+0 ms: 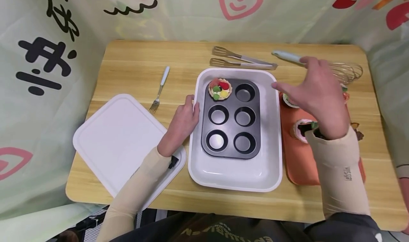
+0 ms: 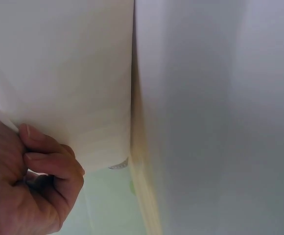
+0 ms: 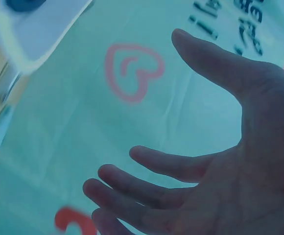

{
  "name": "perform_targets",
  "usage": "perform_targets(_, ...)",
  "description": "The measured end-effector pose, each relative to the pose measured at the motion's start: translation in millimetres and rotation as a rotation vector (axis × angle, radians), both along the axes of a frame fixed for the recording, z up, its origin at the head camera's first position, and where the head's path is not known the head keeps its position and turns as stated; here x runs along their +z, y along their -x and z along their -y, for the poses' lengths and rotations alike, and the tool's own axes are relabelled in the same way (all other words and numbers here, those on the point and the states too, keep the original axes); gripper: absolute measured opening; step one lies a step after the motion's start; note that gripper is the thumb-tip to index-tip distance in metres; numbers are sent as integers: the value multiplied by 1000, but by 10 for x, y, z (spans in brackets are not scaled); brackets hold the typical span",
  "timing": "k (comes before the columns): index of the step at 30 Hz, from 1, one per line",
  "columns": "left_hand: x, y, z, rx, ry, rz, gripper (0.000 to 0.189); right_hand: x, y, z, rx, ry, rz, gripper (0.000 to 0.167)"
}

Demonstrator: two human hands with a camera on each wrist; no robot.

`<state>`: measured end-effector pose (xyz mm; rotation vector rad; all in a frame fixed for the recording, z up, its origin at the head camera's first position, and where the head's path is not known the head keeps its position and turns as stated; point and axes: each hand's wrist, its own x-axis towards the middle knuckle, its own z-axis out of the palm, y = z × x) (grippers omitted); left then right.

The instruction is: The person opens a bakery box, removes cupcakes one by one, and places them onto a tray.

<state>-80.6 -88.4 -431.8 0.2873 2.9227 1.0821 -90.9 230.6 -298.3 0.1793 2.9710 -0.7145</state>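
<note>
My left hand [image 1: 184, 119] grips the left rim of a deep white tray [image 1: 236, 178], its fingers curled at the edge in the left wrist view. Inside the tray lies a dark muffin tin [image 1: 231, 119] with six-cup layout in two columns. A fruit tart [image 1: 220, 89] with red, green and yellow toppings sits in its far left cup; the other cups hold nothing. My right hand [image 1: 322, 93] is raised over the far part of an orange tray [image 1: 301, 167], thumb and fingers spread apart, holding nothing. Its palm also shows bare in the right wrist view.
On the orange tray stand a pink-rimmed cake [image 1: 300, 130] and another small pastry [image 1: 290, 100], partly hidden by the right arm. Metal tongs [image 1: 243, 62] and a whisk [image 1: 346, 71] lie at the back. A fork [image 1: 159, 89] and a white lid-like board [image 1: 118, 139] lie left.
</note>
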Motion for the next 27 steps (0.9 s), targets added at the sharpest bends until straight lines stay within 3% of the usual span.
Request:
perform_targets(9, -6, 4, -9, 2, 1, 6, 34, -28, 266, 568, 154, -32, 47, 98)
perform_targets(17, -9, -6, -10, -1, 2, 0, 34, -241, 428, 916, 257, -62, 125, 97)
perform_targets(27, -3, -2, 12, 10, -3, -11, 33, -553, 584, 1278, 352, -107, 126, 90)
